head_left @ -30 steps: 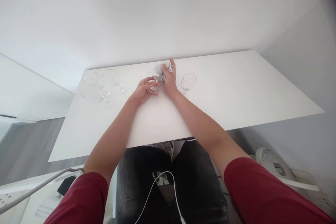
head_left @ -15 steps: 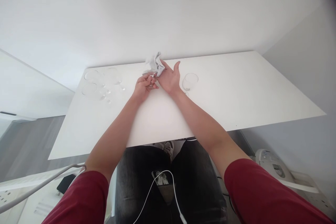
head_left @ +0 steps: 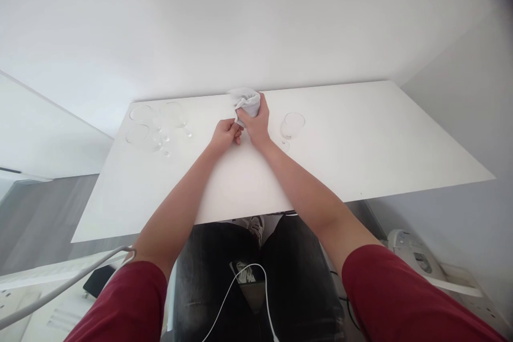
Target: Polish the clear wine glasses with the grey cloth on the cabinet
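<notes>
Both my hands meet at the far middle of the white table [head_left: 360, 144]. My right hand [head_left: 256, 124] is closed around a crumpled grey cloth [head_left: 246, 100], which wraps the bowl of a wine glass I can barely see. My left hand [head_left: 225, 134] is closed in a pinch just left of it, at the glass's stem and foot, which its fingers hide. An empty clear wine glass [head_left: 292, 126] stands upright just right of my right hand.
Three clear wine glasses [head_left: 154, 123] are grouped at the table's far left. A wall runs along the table's far edge. My dark-trousered legs and a white cable [head_left: 240, 288] are below the near edge. A white appliance [head_left: 417, 256] sits on the floor, right.
My right hand, open half a second ago with the cloth at its fingertips, has closed over the cloth and the glass bowl. The left hand's grip has shifted so the glass foot no longer shows.
</notes>
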`<state>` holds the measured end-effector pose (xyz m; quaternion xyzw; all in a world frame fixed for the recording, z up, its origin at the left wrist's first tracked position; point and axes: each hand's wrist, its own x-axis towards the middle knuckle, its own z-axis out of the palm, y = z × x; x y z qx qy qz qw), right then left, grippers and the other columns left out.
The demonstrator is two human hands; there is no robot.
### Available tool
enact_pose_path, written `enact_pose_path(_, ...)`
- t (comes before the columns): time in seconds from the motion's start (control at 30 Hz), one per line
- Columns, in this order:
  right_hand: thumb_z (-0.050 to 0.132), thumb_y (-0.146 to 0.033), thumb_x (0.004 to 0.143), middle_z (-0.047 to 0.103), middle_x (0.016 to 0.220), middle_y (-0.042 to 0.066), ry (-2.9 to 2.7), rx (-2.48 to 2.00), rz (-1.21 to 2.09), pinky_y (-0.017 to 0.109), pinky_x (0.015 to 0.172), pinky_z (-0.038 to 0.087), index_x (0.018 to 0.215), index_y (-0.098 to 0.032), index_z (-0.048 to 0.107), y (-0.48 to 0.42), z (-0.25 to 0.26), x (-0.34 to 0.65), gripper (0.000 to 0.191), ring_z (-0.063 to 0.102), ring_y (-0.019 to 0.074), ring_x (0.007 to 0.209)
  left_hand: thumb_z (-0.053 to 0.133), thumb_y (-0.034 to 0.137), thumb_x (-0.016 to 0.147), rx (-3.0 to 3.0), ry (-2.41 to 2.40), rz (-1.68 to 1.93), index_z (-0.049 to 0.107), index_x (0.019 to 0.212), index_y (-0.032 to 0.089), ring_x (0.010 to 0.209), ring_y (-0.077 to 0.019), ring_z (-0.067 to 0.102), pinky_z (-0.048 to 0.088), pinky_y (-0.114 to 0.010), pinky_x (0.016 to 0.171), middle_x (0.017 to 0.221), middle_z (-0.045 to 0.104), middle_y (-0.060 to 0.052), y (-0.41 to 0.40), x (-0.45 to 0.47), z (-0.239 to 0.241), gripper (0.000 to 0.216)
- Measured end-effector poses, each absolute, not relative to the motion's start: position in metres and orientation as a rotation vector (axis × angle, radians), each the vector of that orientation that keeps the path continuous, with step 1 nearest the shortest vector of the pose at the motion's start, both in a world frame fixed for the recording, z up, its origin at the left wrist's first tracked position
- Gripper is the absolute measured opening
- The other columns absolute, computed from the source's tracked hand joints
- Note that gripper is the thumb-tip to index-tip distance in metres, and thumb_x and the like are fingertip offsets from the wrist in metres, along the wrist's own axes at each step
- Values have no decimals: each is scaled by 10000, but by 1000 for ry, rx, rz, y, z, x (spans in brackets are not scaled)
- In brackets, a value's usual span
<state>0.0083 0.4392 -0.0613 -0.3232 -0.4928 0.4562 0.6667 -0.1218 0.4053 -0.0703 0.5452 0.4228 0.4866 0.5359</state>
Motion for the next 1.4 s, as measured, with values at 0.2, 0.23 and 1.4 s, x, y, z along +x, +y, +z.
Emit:
enact_pose_path(0.2, 534, -742, 894, 648, 791, 13, -1006, -706, 1288, 304, 630, 575, 898, -234, 587, 446, -66, 9, 511, 677, 191, 762, 784, 564, 835, 1202, 802, 989, 659, 777, 162, 437, -89, 482, 539, -282, 506, 561, 384, 78, 403, -125, -67, 425)
enact_pose_path(0.23, 479, -764, 909, 637, 762, 12, -1005, -688, 1347, 309, 605, 572, 884, -233, 581, 447, -66, 9, 541, 673, 193, 731, 790, 562, 832, 1173, 771, 975, 664, 787, 161, 437, -83, 462, 542, -284, 510, 565, 373, 81, 402, -126, -66, 422)
enact_pose_path(1.4, 784, -698, 733, 692, 928, 4, -1092, -622, 1311, 239, 734, 557, 1036, -256, 613, 451, -76, -3, 562, 673, 151, 895, 852, 402, 724, 1324, 1318, 1629, 714, 659, 176, 693, -168, 649, 503, -272, 666, 688, 707, -20, 411, -121, -72, 273)
